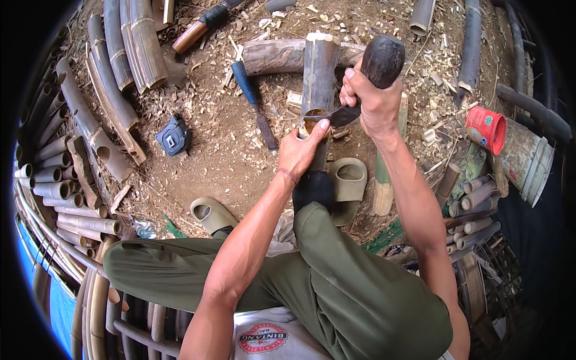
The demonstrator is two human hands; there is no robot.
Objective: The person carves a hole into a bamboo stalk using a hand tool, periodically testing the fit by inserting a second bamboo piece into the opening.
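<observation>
A dark bamboo piece (pixel 320 72) points away from me, its far end lying across a log (pixel 273 57). My left hand (pixel 302 147) grips the bamboo near its close end, the thumb stretched out beside the blade. My right hand (pixel 379 103) is closed round the dark, bulbous handle of a knife (pixel 383 62). The knife's curved blade reaches left over a pale, cut hollow in the bamboo, just beyond my left thumb. Part of the blade's edge and my left fingers under the bamboo are hidden.
A blue-handled chisel (pixel 247 84) and a tape measure (pixel 174 135) lie on shaving-strewn ground. Split bamboo (pixel 144 45) and stacked bamboo tubes (pixel 57 174) fill the left side. At right are a red container (pixel 487 129) and a whitish bucket (pixel 528 162). Sandals (pixel 349 180) lie near my feet.
</observation>
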